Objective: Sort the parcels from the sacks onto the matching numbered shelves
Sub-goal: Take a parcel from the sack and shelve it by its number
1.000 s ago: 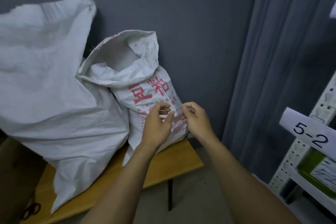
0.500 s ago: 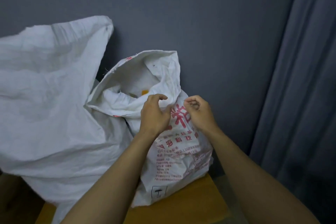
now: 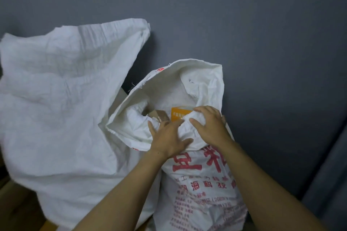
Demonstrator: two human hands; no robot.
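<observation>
Looks like the opening-up step: getting into printed sack [image 3: 202, 184], stood vs grey wall [image 3: 244, 24], just R of bigger plain sack [image 3: 62, 108] & touching it. L hand [image 3: 169, 138] laid over folded-down near rim, fingers spread & fairly straight, tips at the mouth edge, thumb outside on the cloth; pressing rather than clamped, as far as can be told. R hand [image 3: 208, 125] curled on a bunched wad of same rim, thumb & fingers closed round the cloth. Inside the mouth, just beyond the fingertips: orange-label parcel [image 3: 179, 115], partly covered by the R-hand wad; brown carton [image 3: 159, 116] beside it to the L, partly under a fold. No parcel out yet, no shelf or no. tag in view, so sorting prob. barely begun for this sack. Next, at a guess: drag rim down & apart w/ R, free L to go in, take orange-label parcel by an edge, lift clear w/o snagging frayed rim, then read its no. before turning to shelves. Label text too blurred to read here. Grey curtain [image 3: 330, 184] at far R.
</observation>
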